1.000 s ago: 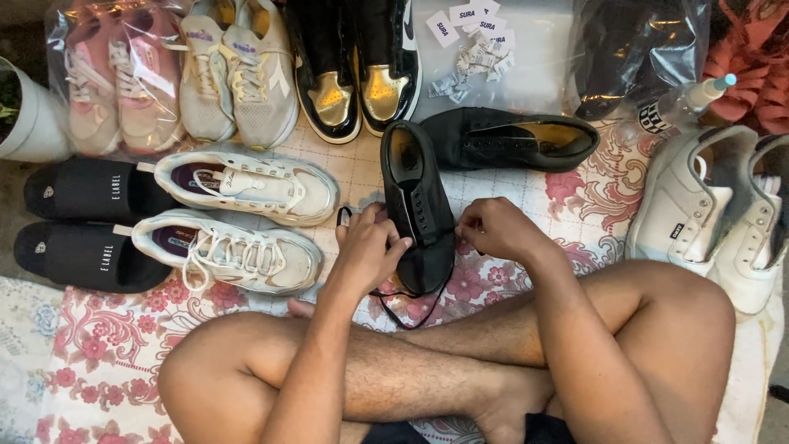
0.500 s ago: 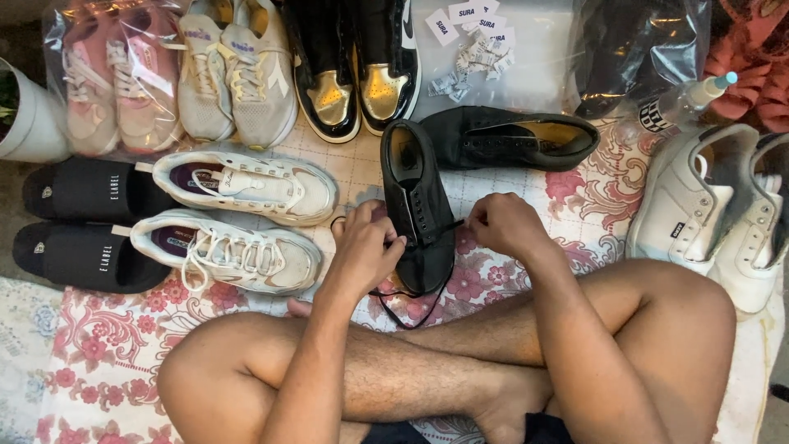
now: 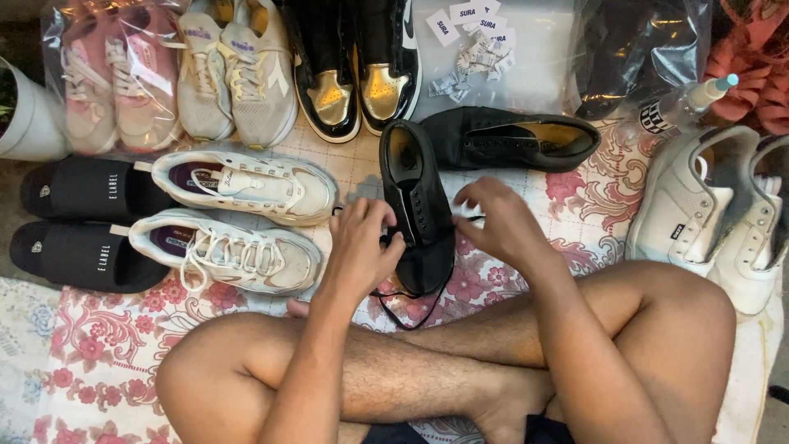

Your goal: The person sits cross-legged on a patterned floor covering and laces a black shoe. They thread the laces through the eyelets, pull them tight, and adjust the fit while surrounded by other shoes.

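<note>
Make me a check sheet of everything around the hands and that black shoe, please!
Surface: floral cloth on the floor, shoes laid in rows.
Job's things: black shoe upright, its lace loose by the toe.
Clutter: white sneakers, black slides, second black shoe, gold-toed pair, bagged pink pair, spray bottle.
Grippers: left hand pinching the lace at the shoe's side; right hand over the shoe, fingers spread.
Cables: nothing seen.
Surroundings: white pot at left, crossed bare legs below.
</note>
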